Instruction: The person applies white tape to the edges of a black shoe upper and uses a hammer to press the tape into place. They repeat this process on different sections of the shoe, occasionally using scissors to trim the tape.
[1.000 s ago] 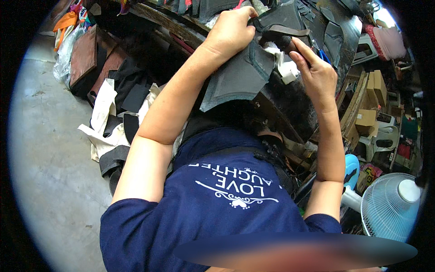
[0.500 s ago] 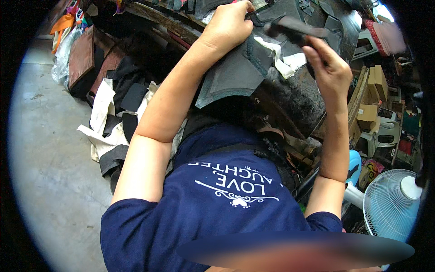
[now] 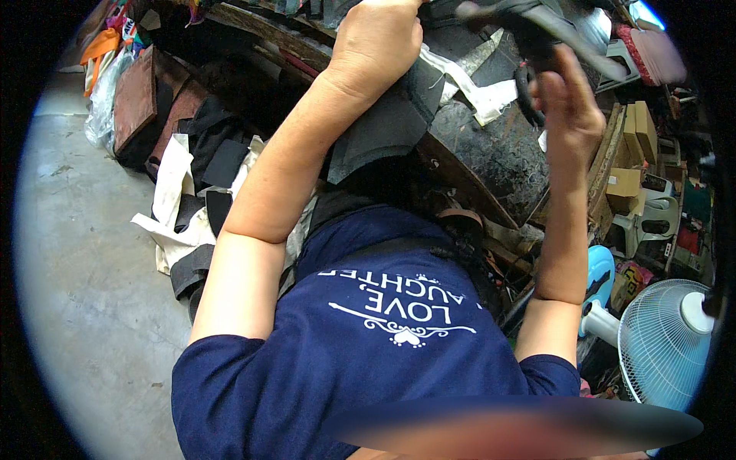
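Observation:
At the top edge, my left hand (image 3: pixel 377 42) is closed, its fingertips partly cut off by the picture's edge; what they hold is hidden. Below it, a dark grey piece of sheet material (image 3: pixel 379 146) hangs over the front edge of the worktable (image 3: pixel 498 153). My right hand (image 3: pixel 571 107), smeared by motion, grips a long dark tool (image 3: pixel 529 31) whose exact kind is too blurred to tell. A white fabric strip (image 3: pixel 491 100) lies on the worktable between my hands, with a black loop-shaped handle (image 3: pixel 527 96) beside it.
White and black fabric scraps (image 3: pixel 175 180) and reddish-brown boards (image 3: pixel 138 100) are piled at the left. A blue-white fan (image 3: pixel 659 337) stands at the lower right. Cardboard boxes (image 3: pixel 625 188) and plastic stools (image 3: pixel 652 218) are at the right.
My left hand has moved slightly up and left. The dark tool in my right hand has swung upward. The white strip and dark grey piece have shifted, baring more of the tabletop.

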Motion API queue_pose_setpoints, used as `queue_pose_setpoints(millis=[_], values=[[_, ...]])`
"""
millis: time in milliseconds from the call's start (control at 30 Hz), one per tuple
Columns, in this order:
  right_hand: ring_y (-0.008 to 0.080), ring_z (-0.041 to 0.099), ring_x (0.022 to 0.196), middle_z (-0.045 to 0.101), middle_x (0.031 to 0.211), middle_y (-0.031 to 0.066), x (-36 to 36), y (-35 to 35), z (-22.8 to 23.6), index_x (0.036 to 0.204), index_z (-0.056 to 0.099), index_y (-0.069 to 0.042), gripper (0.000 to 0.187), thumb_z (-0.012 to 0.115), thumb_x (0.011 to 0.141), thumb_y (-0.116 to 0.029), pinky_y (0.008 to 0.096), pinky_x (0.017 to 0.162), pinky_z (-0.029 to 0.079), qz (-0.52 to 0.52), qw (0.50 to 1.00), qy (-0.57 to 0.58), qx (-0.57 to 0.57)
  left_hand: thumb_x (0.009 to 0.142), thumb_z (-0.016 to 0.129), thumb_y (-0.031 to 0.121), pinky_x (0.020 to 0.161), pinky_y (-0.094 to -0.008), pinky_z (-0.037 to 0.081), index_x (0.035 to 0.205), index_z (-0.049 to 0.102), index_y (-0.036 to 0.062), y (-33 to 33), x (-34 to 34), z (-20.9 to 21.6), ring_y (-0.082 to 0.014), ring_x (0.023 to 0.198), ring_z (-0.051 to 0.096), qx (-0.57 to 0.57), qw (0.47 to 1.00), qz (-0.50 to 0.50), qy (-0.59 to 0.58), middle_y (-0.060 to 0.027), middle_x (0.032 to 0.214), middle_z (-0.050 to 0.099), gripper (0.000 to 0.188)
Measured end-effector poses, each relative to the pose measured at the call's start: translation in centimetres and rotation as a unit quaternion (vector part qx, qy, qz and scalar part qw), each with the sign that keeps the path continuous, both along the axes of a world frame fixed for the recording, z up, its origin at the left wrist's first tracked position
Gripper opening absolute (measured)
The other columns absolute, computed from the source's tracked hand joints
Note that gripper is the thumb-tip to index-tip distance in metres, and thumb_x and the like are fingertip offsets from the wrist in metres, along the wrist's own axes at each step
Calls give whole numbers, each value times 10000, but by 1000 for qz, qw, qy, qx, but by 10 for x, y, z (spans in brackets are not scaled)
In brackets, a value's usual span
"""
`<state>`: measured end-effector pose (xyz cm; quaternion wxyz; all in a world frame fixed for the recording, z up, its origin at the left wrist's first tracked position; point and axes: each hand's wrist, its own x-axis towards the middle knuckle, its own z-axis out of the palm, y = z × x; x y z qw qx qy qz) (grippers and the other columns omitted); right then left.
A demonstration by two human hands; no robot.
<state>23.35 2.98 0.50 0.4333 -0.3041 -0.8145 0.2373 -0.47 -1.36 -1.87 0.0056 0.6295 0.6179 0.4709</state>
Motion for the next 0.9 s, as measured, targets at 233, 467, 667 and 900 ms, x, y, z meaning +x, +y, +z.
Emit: queue_pose_setpoints(millis=[233, 467, 667, 900], values=[[237, 702, 833, 712, 996, 65, 4, -4, 8, 1150, 705, -218, 327, 669, 877, -394, 299, 691, 544, -62, 966, -203, 149, 817, 530, 12, 742, -488, 510, 1019, 606, 4, 1, -1, 2, -429, 822, 645, -11, 1000, -1, 11, -269, 823, 646, 216], [216, 701, 786, 719, 929, 76, 2, 2, -5, 1181, 687, -248, 316, 670, 887, -362, 298, 660, 534, -80, 969, -216, 92, 813, 552, 20, 753, -481, 514, 1034, 609, -4, 3, -8, -4, -425, 844, 649, -15, 1000, -6, -14, -270, 841, 650, 229], [162, 711, 824, 727, 996, 74, -2, 0, 10, 1160, 698, -145, 316, 705, 874, -280, 275, 704, 546, -40, 983, -134, 121, 797, 568, 2, 771, -441, 520, 1019, 610, -33, 6, -13, -12, -415, 892, 656, -26, 995, -32, -95, -277, 887, 653, 229], [254, 688, 768, 708, 940, 86, -24, -1, -2, 1155, 702, -249, 318, 641, 889, -414, 305, 633, 527, -56, 948, -253, 184, 797, 551, 1, 764, -440, 521, 1010, 610, -38, 6, -9, -8, -421, 882, 651, -27, 995, -32, -90, -276, 880, 655, 224]])
